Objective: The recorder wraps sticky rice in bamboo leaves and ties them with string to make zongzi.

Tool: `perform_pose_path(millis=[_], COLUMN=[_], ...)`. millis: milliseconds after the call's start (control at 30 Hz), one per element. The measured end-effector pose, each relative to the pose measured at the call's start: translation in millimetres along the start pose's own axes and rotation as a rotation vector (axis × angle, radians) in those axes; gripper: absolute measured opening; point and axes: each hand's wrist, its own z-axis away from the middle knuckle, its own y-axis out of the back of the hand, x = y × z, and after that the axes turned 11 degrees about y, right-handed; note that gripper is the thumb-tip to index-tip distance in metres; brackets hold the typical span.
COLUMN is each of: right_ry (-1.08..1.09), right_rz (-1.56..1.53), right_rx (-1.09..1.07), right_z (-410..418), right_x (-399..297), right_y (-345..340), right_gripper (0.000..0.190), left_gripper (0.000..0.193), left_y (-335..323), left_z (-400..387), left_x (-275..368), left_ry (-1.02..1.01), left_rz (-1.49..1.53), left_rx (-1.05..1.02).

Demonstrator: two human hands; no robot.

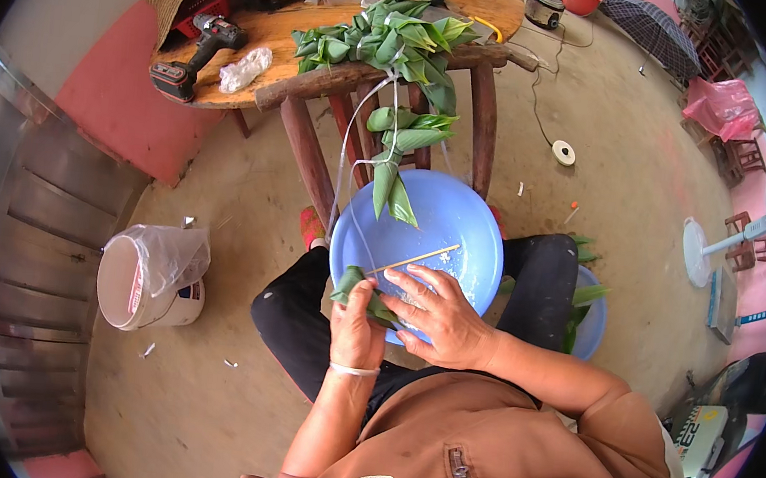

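Observation:
My left hand (355, 329) grips a folded green leaf packet (349, 283) over the near left rim of a blue plastic basin (428, 198). A thin wooden chopstick (423, 257) reaches from the packet across the basin; how its lower end is held is hidden. My right hand (451, 318) hovers beside the packet, fingers spread, with nothing visible in its grasp. Whether its fingertips touch the leaf I cannot tell. White grains (445, 257) stick to the basin's inside. Above it, tied leaf packets (391, 150) hang on white string (345, 145) from a wooden bar (328, 85).
More leaf packets (388, 39) are heaped on the bar by a wooden table (278, 35) bearing a cordless drill (200, 55). A white bucket (150, 286) stands left. Another blue basin (590, 314) with leaves sits right of my leg. A cable reel (563, 152) lies on the floor.

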Motion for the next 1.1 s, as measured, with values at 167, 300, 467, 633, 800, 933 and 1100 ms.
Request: perform_pose_path(millis=[167, 300, 467, 633, 800, 933, 1100], right_ry=[-0.221, -0.344, -0.577, -0.574, -0.558, -0.323, -0.213], right_rz=[-0.536, -0.245, -0.262, -0.395, -0.308, 0.025, 0.225], right_rx=[0.082, 0.191, 0.505, 0.567, 0.382, 0.289, 0.222], right_z=[-25.0, -60.2, -104.0, -67.8, -21.9, -12.9, 9.3], right_x=[40.3, 85.2, 102.2, 56.8, 4.7, -11.9, -22.1], right_y=[-55.4, -155.9, -161.7, -136.9, -64.6, 6.2, 71.7], right_gripper=[0.065, 0.07, 0.045, 0.021, 0.019, 0.019, 0.02], left_gripper=[0.017, 0.027, 0.032, 0.033, 0.035, 0.042, 0.042], left_y=[11.4, 35.3, 36.2, 26.2, -16.3, -69.4, -122.0], left_z=[-6.4, -5.5, 13.8, 11.7, -8.8, -21.8, -16.8], left_x=[37.5, 39.0, 41.2, 60.8, 86.5, 96.3, 68.0], left_ry=[-0.129, -0.101, -0.084, -0.151, -0.3, -0.533, -0.589], left_rz=[-0.073, -0.317, -0.503, -0.677, -1.04, -1.403, -1.597], left_rx=[0.006, -0.011, -0.047, -0.056, -0.121, -0.212, -0.269])
